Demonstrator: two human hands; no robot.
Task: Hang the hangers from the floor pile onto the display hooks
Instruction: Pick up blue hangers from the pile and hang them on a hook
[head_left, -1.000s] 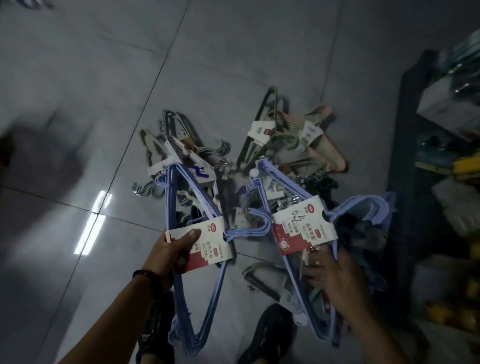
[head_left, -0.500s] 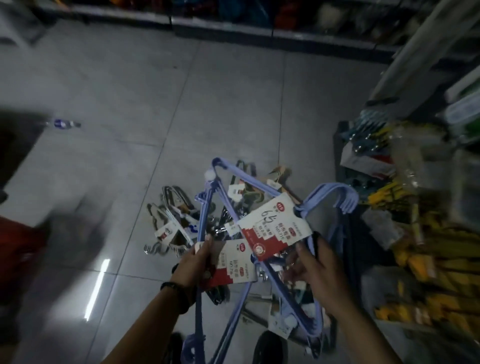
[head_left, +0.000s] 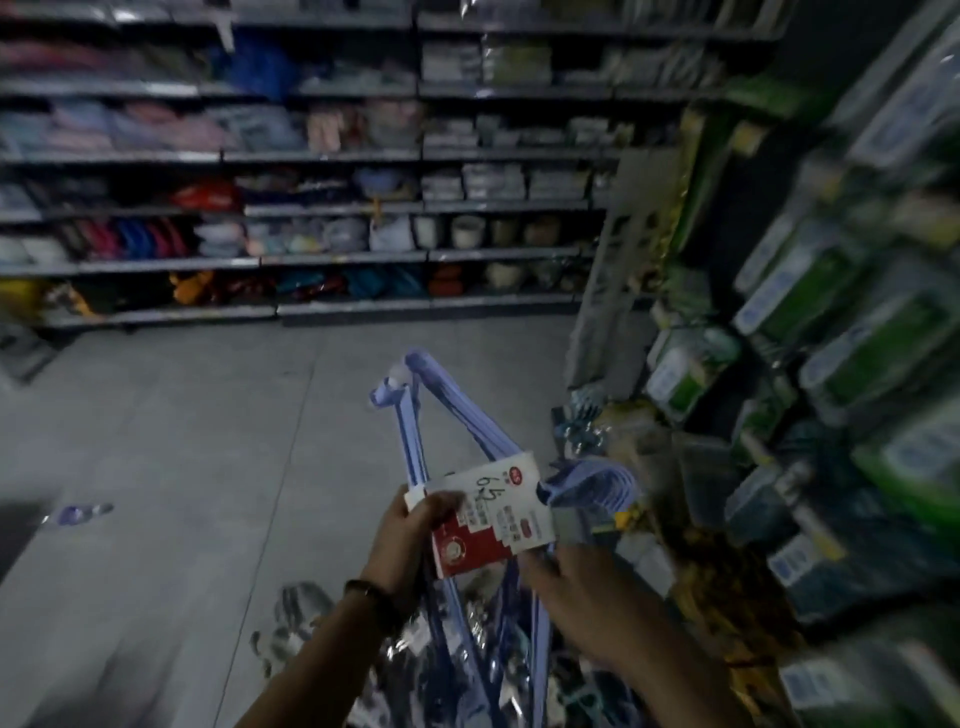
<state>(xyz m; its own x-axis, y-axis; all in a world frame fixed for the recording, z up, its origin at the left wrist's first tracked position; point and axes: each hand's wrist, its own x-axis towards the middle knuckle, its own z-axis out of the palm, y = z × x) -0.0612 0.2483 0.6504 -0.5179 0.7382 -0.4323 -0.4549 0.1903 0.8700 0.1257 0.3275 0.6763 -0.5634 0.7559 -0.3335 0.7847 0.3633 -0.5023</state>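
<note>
Two packs of light blue hangers (head_left: 415, 415) with red and white paper labels (head_left: 493, 514) are pressed together in front of me, hooks pointing right. My left hand (head_left: 402, 540) grips the packs at the labels, thumb on the front card. My right hand (head_left: 566, 577) holds them from below and to the right, fingers partly hidden behind the label. The floor pile of hangers (head_left: 296, 618) lies blurred at the bottom, below my arms. The display rack (head_left: 618, 291) stands to the right; its hooks are too blurred to make out.
Packaged goods in green and white fill the right-hand rack (head_left: 841, 332). Long shelves of bowls and containers (head_left: 332, 208) line the far wall. A small bottle (head_left: 78, 514) lies on the grey tiled floor at left.
My view has swung up from the floor pile to the aisle and shelves. Both hands have brought the two blue packs together and lifted them.
</note>
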